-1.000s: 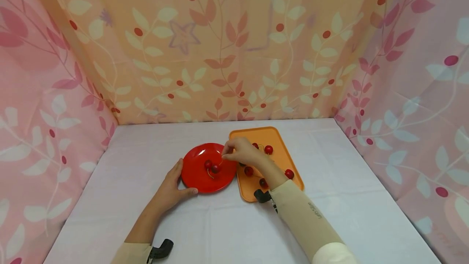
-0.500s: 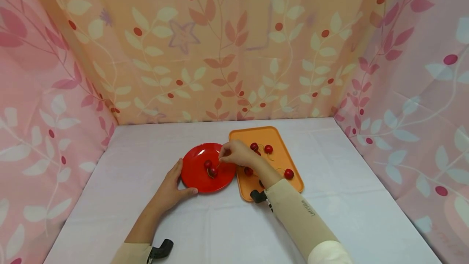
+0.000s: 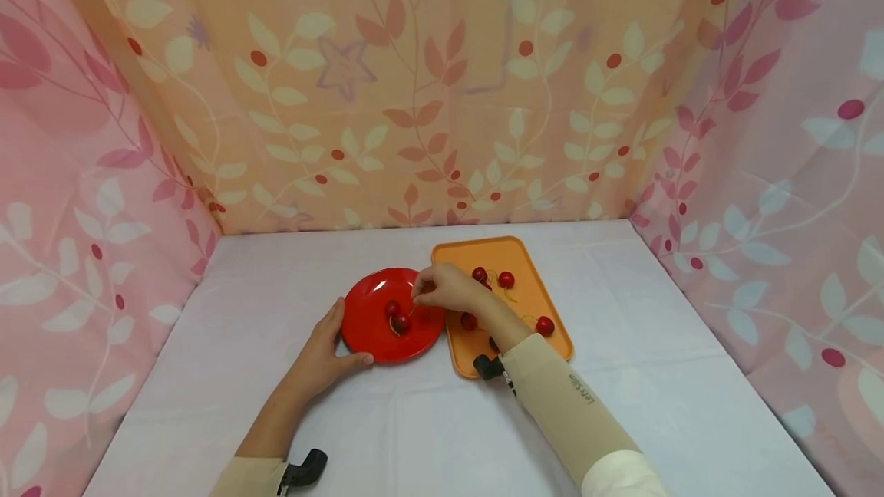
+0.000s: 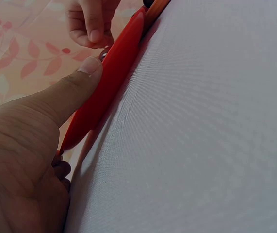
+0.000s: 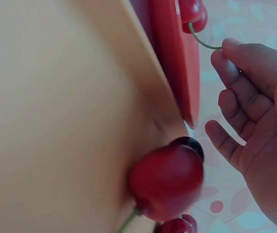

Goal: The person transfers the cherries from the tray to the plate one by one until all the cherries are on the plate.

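Observation:
A round red plate [image 3: 376, 340] lies on the white-covered table with two dark red cherries near its middle. My left hand [image 3: 323, 359] grips the plate's left side, thumb at the near rim and fingers along the far left edge. Over the plate's right side, my right hand [image 3: 445, 287] pinches the thin stem of one cherry [image 3: 401, 323] between thumb and fingertip. That green stem [image 5: 206, 45] shows clearly in the right wrist view. The other cherry [image 3: 392, 308] sits right beside it.
An orange tray [image 3: 528, 267] stands against the plate's right side, bearing several cherries, among them one cherry [image 3: 506, 280] at the back and another cherry [image 3: 545, 326] at the right. My right forearm hides part of the tray. Patterned cloth [image 3: 428, 83] hangs behind.
My right hand has shifted slightly left, and the cherry on its stem has moved left and down, closer against the other cherry. The left hand and plate have stayed put.

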Motion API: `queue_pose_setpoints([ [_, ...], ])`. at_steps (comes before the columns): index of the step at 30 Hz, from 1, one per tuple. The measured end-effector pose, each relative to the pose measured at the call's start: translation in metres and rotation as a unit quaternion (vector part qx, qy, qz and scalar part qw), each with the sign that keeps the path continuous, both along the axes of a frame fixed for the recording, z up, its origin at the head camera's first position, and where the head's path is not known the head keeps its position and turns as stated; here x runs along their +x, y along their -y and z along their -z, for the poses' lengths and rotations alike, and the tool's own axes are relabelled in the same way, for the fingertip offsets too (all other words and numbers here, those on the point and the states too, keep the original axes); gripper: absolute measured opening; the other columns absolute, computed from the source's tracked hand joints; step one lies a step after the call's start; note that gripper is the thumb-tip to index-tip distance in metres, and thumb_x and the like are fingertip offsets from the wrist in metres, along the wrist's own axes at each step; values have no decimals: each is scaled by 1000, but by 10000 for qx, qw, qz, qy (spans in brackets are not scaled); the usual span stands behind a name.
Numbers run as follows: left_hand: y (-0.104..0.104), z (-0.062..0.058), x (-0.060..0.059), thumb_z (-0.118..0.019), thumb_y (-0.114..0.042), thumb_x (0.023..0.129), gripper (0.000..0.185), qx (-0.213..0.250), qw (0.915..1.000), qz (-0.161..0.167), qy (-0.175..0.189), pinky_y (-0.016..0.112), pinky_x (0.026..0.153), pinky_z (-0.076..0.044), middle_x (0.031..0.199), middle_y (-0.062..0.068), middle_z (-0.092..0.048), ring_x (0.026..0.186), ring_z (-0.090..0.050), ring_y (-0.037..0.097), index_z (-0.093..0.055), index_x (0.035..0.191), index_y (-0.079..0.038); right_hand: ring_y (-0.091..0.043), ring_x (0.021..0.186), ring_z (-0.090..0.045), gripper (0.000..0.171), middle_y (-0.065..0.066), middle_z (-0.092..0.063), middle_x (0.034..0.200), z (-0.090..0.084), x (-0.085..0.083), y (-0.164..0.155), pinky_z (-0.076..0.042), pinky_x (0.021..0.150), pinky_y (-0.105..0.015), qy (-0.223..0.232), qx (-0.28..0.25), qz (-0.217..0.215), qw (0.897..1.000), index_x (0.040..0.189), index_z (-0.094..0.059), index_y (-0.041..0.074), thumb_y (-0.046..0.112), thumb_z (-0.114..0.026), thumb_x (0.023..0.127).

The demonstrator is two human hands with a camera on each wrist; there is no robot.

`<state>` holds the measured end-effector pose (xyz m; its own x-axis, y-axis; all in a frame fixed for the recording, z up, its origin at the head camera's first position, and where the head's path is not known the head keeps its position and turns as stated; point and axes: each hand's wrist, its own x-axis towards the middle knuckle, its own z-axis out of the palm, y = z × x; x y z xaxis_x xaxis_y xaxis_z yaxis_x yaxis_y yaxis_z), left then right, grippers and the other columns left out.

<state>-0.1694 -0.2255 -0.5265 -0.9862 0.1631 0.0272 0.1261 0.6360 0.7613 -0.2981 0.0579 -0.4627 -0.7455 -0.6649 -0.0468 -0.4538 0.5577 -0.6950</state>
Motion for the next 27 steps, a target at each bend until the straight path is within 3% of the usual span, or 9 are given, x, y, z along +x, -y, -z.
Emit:
queue_pose_setpoints([
  [6, -1, 0, -1, -88, -51, 76, 124, -51, 10000, -49, -1, 58, 113, -42, 172, 9, -14, 156, -16, 39, -10, 166, -15, -13, 90, -64, 3, 12, -72, 92, -14, 1, -7, -58, 85, -26, -169, 29, -84, 9998, 98, -76, 21, 21, -76, 95],
  [13, 0, 2, -1, -88, -48, 77, 124, -9, 10000, 16, 26, 58, 113, -41, 173, 9, -12, 157, -15, 39, -9, 166, -14, -28, 106, -62, 9, 8, -69, 99, -33, 8, -26, -55, 97, -45, -646, 20, -61, 9979, 102, -77, 15, 20, -75, 95],
  [20, -1, 2, -1, -88, -49, 77, 124, -13, 10000, 0, 40, 58, 114, -41, 173, 8, -13, 157, -15, 38, -9, 166, -15, -24, 99, -58, 7, 10, -66, 100, -51, 17, -53, -58, 74, -32, -875, 105, 270, 9957, 102, -76, 21, 25, -74, 96],
  [24, -1, 1, -2, -88, -49, 76, 124, -23, 10000, 2, 27, 57, 113, -42, 173, 9, -13, 157, -16, 39, -10, 166, -15, -17, 99, -55, 7, 11, -69, 102, -62, 21, -68, -57, 81, -33, -1004, 84, 369, 9942, 101, -75, 26, 22, -75, 95],
  [27, -1, 1, -3, -88, -50, 76, 125, -63, 10000, -22, 17, 57, 112, -43, 173, 9, -13, 156, -16, 38, -9, 166, -16, -15, 101, -54, 8, 12, -71, 101, -66, 22, -77, -55, 89, -39, -1193, 110, 403, 9920, 103, -76, 21, 20, -75, 95],
])
